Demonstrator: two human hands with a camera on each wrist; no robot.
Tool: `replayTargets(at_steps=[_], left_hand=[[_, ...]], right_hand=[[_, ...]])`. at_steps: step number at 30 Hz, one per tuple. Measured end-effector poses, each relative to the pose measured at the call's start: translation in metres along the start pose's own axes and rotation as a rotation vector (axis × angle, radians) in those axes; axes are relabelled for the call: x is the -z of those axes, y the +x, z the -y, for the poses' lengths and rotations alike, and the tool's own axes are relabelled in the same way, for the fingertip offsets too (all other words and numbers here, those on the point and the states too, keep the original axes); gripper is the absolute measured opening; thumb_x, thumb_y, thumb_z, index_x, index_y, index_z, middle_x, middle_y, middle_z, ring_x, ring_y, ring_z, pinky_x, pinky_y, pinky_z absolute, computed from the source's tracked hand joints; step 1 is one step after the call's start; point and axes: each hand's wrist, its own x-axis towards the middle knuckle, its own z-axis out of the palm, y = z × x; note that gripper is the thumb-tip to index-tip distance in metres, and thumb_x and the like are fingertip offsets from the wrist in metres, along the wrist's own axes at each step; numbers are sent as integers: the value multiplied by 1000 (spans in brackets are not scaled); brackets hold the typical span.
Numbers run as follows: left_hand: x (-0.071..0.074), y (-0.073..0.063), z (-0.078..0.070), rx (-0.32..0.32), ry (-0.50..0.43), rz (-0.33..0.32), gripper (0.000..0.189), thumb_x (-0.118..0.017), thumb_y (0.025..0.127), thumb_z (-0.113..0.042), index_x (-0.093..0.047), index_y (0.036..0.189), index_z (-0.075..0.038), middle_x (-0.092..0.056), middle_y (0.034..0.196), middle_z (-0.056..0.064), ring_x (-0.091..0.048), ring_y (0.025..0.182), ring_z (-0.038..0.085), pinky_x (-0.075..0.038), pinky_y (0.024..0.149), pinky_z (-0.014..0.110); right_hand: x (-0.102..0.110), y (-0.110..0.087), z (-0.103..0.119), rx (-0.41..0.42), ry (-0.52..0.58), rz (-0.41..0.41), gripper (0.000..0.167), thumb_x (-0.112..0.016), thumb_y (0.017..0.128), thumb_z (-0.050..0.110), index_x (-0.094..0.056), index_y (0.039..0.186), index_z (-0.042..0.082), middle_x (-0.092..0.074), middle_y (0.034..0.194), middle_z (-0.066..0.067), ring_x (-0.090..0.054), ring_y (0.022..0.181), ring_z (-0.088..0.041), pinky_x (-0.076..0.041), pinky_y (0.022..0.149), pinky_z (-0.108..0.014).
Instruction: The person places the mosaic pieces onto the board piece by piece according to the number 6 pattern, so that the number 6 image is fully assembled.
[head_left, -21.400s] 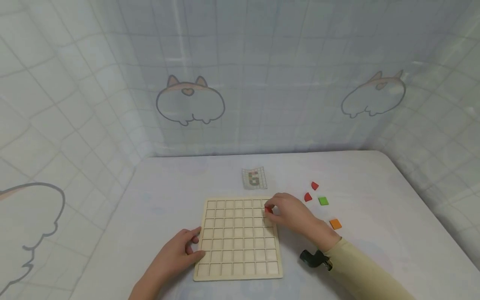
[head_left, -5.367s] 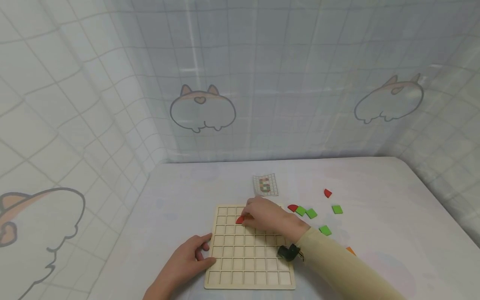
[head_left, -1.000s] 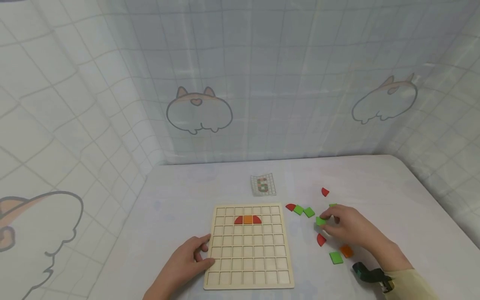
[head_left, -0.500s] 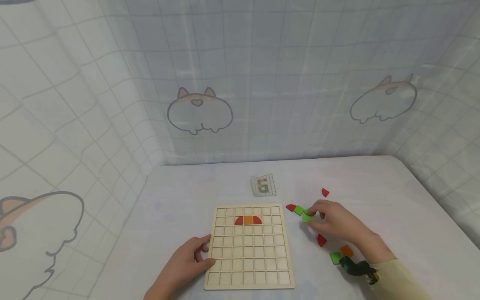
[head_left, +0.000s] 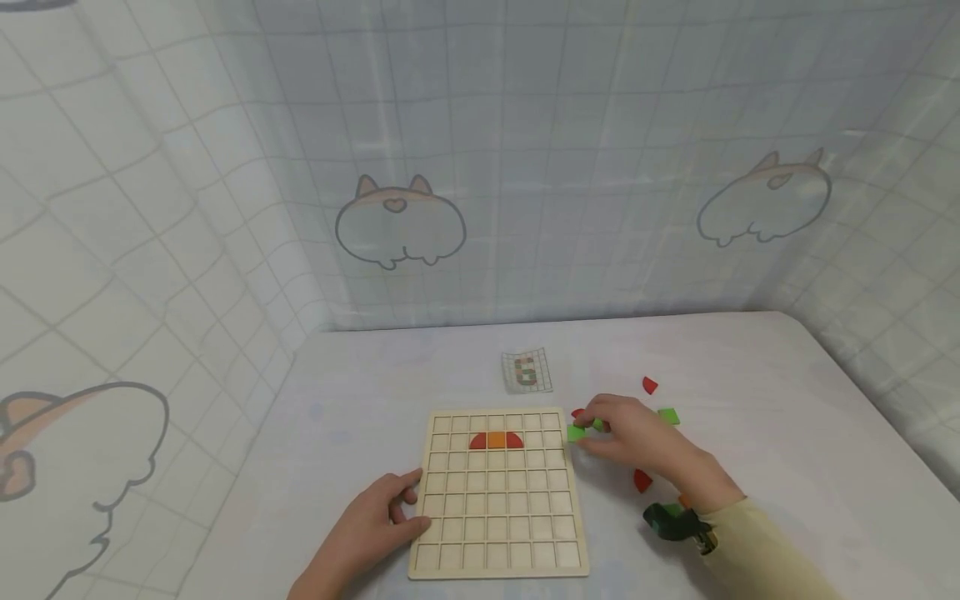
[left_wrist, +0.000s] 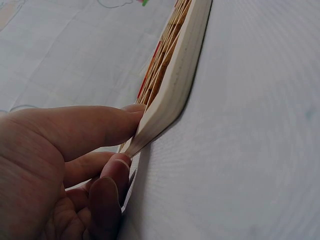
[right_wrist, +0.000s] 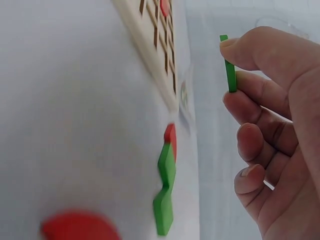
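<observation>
Pale walls (head_left: pixel 517 100) with lines and funny animal drawings (head_left: pixel 401 223) stand round a white bench (head_left: pixel 360 375). Through the far-off cameras I see my right grip (head_left: pixel 633 432) pinching one thin green square (head_left: pixel 574 433), thumb on one edge and a finger on the edge across. That square is up off the bench, just beside the right side of the board (head_left: pixel 495 504); I can't tell how high. I think it is very light and hard, so it shouldn't bend, squash or break easily. It looks smooth and small, so it could slip or spin if I squeezed it crooked. Two facing edges are the best place to hold it, with a soft, even pinch. My left grip (head_left: pixel 375 512) holds the left edge of the board, thumb on the rim. That board looks stiff too, and a bit heavier; its thick rim is good to hold, away from the little boxes. One orange square (head_left: pixel 497 440) sits in it between two red pieces (head_left: pixel 478 442). More loose bits (head_left: pixel 669 416) lie to the right.
</observation>
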Motion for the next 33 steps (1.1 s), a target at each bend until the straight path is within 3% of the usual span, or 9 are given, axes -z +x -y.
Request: replayTargets(at_steps=[7, 19, 28, 33], left_hand=[[0, 0, -1, 11, 10, 2, 73, -83, 79, -35, -56, 139, -3, -53, 93, -8, -50, 68, 5, -42, 59, 25], [0, 0, -1, 0, 37, -7, 73, -83, 78, -36, -57, 138, -4, -53, 92, -9, -49, 68, 5, -42, 59, 25], [-1, -2, -2, -2, 4, 5, 74, -83, 79, -36, -55, 140, -3, -53, 93, -7, -50, 70, 5, -43, 60, 25], [1, -1, -3, -9, 16, -8, 73, -83, 79, -34, -56, 139, -3, -53, 92, -8, -50, 70, 5, -42, 60, 25]], right_hand=[[-7, 16, 16, 67, -19, -1, 20, -81, 83, 28, -75, 101, 22, -63, 97, 17, -58, 83, -9, -49, 73, -26], [-24, 38, 41, 92, -35, 34, 20, -78, 84, 30, -77, 101, 19, -65, 97, 13, -61, 86, -10, -50, 76, -28], [-40, 49, 55, 114, -43, 61, 18, -75, 86, 30, -76, 101, 21, -64, 95, 15, -59, 89, -7, -50, 79, -27], [-42, 56, 67, 141, -22, 82, 17, -74, 85, 26, -76, 100, 18, -64, 93, 11, -57, 82, -7, -48, 76, -26]])
